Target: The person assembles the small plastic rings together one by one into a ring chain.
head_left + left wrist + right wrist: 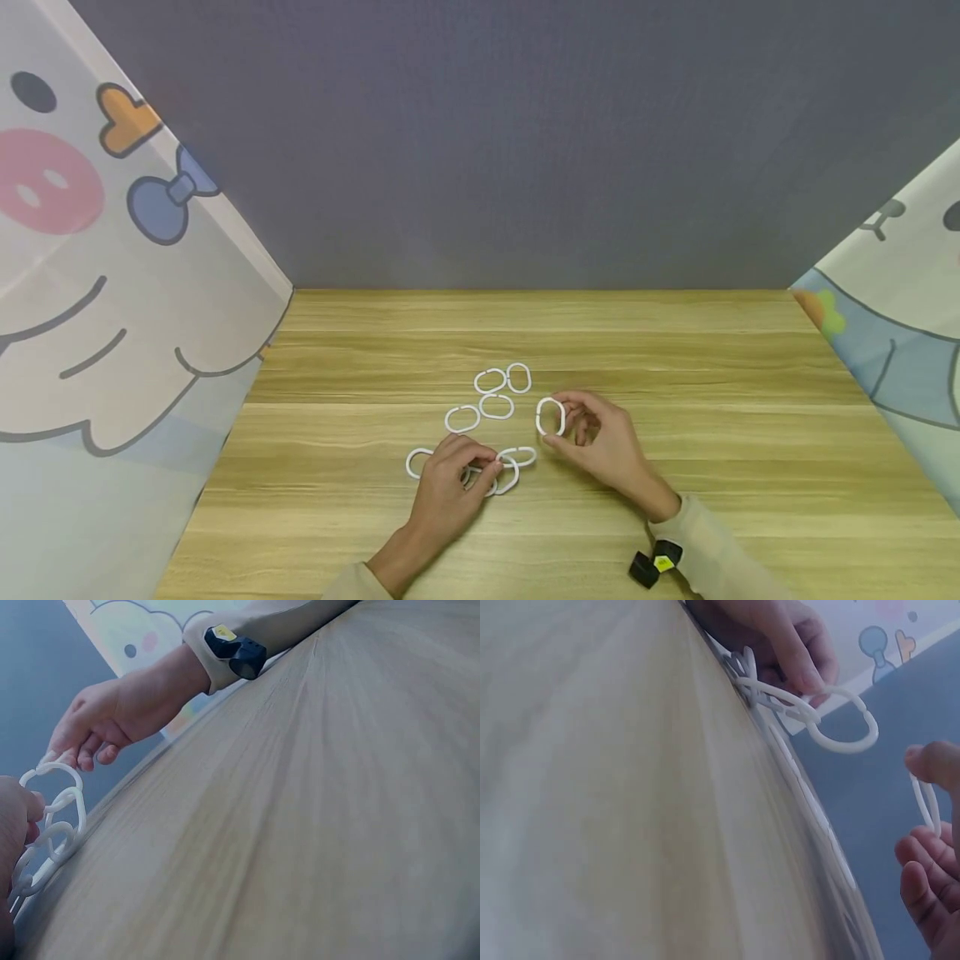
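A single white oval link (537,419) is pinched between the thumb and forefinger of my right hand (611,446), raised over the table. Facing it from the left, my left hand (448,492) pinches a chain of joined white links (516,477) between thumb and forefinger. One end link of that chain (840,748) sticks out toward the right hand in the right wrist view. Part of the chain lies hidden under the left hand, and another link (408,462) shows at its far side. The held link and the chain are apart.
Several loose white links (447,421) lie on the wooden table (675,350), just beyond the left hand. A grey panel (525,167) stands at the table's back edge. Cartoon-printed sheets (150,333) flank both sides. A black wrist device (654,563) sits at the right sleeve.
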Demonstrator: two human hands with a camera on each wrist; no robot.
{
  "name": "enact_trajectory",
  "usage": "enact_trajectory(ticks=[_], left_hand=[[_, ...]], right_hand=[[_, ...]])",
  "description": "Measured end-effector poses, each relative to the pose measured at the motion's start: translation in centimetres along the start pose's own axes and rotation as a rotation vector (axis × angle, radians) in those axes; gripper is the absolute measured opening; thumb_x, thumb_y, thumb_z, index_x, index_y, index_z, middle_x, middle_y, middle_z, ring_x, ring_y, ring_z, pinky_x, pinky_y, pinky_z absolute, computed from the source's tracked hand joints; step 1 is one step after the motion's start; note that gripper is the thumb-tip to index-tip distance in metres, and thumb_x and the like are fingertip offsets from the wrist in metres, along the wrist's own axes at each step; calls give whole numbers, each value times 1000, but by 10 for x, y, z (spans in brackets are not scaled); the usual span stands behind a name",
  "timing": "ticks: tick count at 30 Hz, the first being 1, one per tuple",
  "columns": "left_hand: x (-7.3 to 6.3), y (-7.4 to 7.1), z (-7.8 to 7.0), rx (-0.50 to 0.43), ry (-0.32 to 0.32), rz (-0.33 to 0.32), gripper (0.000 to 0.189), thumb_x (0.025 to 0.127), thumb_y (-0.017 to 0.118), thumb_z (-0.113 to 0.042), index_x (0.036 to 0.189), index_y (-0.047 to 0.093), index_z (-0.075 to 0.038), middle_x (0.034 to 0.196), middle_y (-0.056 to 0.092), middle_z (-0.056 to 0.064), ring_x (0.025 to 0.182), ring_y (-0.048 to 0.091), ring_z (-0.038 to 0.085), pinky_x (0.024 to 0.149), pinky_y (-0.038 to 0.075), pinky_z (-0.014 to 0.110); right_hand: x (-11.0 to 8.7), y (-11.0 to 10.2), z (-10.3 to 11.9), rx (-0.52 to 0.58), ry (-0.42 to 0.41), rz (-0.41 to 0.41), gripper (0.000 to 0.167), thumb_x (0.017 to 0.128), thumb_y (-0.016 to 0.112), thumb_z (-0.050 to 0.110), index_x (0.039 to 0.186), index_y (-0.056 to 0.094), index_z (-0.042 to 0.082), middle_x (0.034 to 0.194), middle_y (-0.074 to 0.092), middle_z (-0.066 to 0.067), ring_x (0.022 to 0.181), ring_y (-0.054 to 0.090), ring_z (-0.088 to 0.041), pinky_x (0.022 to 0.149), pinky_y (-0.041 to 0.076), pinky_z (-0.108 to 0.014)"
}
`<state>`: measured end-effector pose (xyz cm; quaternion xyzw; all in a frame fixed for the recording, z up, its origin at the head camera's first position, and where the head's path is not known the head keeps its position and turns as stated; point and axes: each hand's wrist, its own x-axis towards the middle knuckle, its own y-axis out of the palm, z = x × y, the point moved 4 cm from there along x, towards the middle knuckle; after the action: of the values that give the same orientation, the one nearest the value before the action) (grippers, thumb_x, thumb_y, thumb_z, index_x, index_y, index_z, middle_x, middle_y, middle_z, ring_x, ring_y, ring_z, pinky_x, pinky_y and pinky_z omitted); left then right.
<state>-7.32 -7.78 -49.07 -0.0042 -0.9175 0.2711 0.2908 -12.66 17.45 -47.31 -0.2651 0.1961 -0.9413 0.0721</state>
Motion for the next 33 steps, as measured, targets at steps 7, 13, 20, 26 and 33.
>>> enact_trajectory(ticks=[7, 13, 20, 26, 33], left_hand=[[0, 0, -1, 4, 11, -9, 21, 84, 94, -3, 93, 81, -17, 90, 74, -13, 86, 65, 6, 78, 54, 23], [0, 0, -1, 1, 15, -10, 21, 84, 94, -2, 94, 81, -16, 90, 74, -13, 86, 65, 7, 77, 54, 22], [0, 0, -1, 14, 14, -12, 21, 84, 94, -2, 94, 81, -16, 90, 74, -13, 86, 65, 6, 78, 54, 22], [0, 0, 0, 21, 16, -14, 22, 84, 95, -3, 93, 80, -17, 90, 74, -13, 86, 65, 6, 78, 53, 20], [0, 1, 1, 21, 29, -17, 22, 84, 94, -3, 93, 81, -17, 89, 74, -13, 86, 65, 7, 77, 52, 20]], right_hand=[[-3, 3, 11, 66, -102, 8, 65, 68, 101, -6, 126, 74, 0, 90, 73, -15, 57, 62, -22, 48, 51, -23], [-6, 5, 16, 70, -129, 9, 69, 65, 102, -7, 127, 73, -2, 91, 72, -16, 57, 61, -22, 48, 51, -23], [-9, 8, 19, 75, -135, 33, 69, 66, 103, -4, 128, 74, 0, 91, 73, -13, 58, 61, -22, 50, 51, -23], [-11, 11, 23, 84, -162, 50, 69, 64, 102, -6, 127, 73, 0, 90, 73, -13, 60, 62, -22, 50, 50, -22], [-13, 15, 22, 88, -161, 67, 70, 63, 103, -5, 126, 73, -2, 90, 72, -13, 60, 61, -23, 48, 50, -22]])
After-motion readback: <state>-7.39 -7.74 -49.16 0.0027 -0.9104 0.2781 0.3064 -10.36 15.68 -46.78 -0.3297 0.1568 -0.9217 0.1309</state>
